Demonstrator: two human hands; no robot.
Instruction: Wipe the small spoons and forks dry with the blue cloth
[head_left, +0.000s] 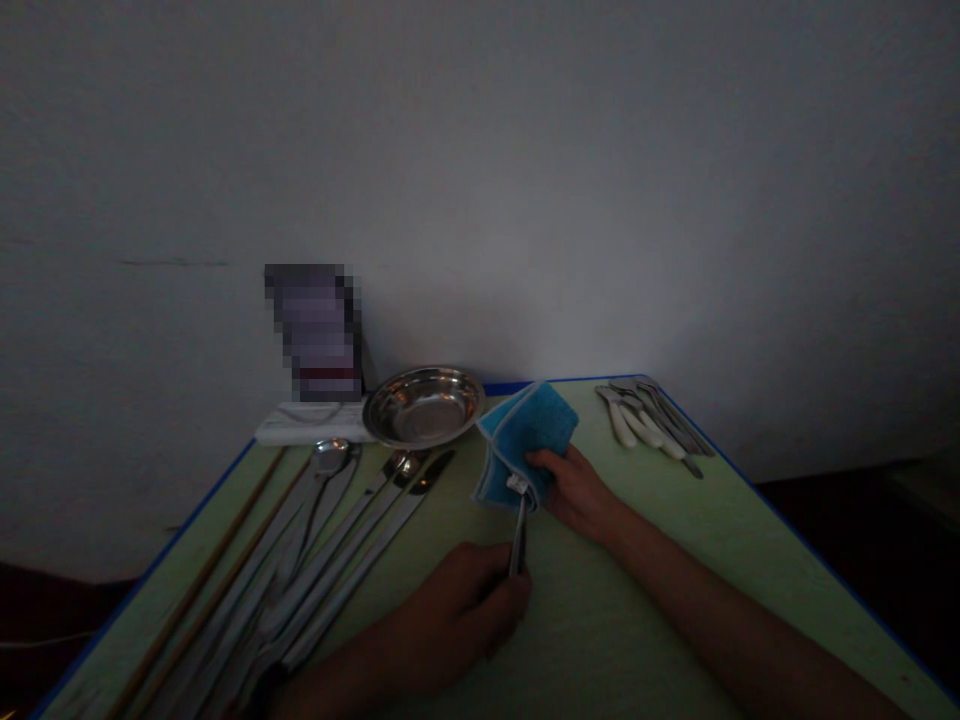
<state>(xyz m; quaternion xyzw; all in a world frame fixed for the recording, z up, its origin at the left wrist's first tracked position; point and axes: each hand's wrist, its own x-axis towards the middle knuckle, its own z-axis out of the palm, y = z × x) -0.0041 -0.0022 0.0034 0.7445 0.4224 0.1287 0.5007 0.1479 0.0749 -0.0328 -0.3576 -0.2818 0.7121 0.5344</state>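
Observation:
My left hand (480,600) is closed around the metal handle of a piece of cutlery (519,530), which points up and away from me. Its far end is hidden inside a folded blue cloth (536,430) with a pale edge and a small white label, so I cannot tell its kind. My right hand (581,490) grips this cloth from the right side, thumb on top, wrapping it around the cutlery. Both hands are above the middle of the table.
A shiny steel bowl (424,405) stands at the table's back edge. Left of my hands lie several long spoons and knives (322,540) and wooden chopsticks (217,570). Several pale-handled utensils (637,415) lie back right. A blurred-out upright device (319,335) stands behind a white block (311,422) on the green table (645,620).

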